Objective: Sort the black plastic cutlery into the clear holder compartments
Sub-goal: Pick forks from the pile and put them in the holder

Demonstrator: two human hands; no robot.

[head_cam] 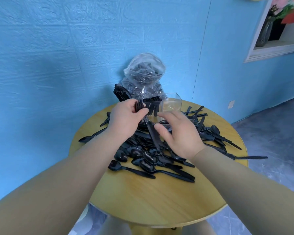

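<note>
Blue wall (58,48) behind round wood table (151,200) w/ cutlery pile (153,156); left hand (124,119) pinches forks (139,106) by holder (171,106), right hand (182,136) fingers apart.

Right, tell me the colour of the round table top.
The round table top is yellowish light wood-grain, best seen in the head view, in front of the cutlery pile.

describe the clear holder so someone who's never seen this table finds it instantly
On the round yellow wooden table, look to the far edge by the blue wall, beyond the heap of loose black plastic cutlery. The clear plastic cutlery holder stands there, upright and box-shaped, in front of a crumpled clear plastic bag. Unlike the bag, it has rigid straight walls, its right compartment empty.
</note>
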